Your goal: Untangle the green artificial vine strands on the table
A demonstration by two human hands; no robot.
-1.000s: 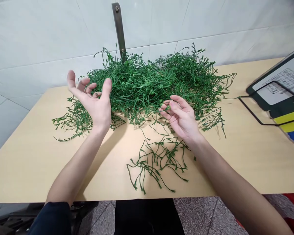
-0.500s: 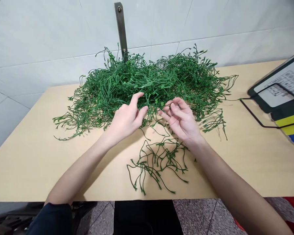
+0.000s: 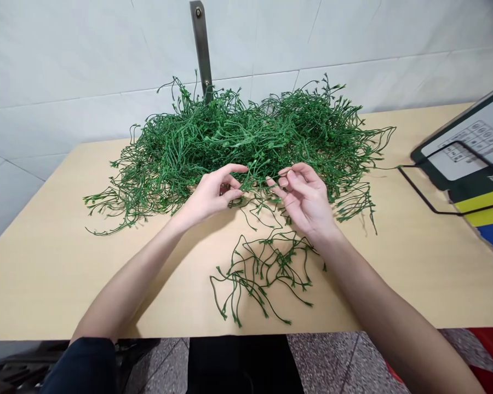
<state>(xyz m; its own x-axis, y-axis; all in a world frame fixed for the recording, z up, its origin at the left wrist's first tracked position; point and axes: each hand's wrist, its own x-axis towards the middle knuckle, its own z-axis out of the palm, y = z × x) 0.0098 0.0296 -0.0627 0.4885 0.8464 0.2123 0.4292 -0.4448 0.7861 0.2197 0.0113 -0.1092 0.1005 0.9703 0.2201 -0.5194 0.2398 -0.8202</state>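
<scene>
A large tangled heap of green plastic stems [image 3: 246,131] lies along the back of the table. At its front edge is my left hand [image 3: 213,191], thumb and fingers apart around stem tips, gripping none of them. My right hand [image 3: 306,197], palm partly turned up, pinches a thin green stem between thumb and forefinger, just right of my left hand. A smaller loose group of green stems [image 3: 267,273] is spread on the table in front of both hands.
The wooden table [image 3: 45,262] meets a tiled wall. A metal bracket [image 3: 202,49] rises behind the heap. On the right stand a black wire frame [image 3: 423,191] and a dark green printed package [image 3: 468,142] with yellow and blue parts.
My left hand has lowered its forefinger and brought its fingers more level beside the stems. My right hand has hardly moved. The whole view has shifted slightly.
</scene>
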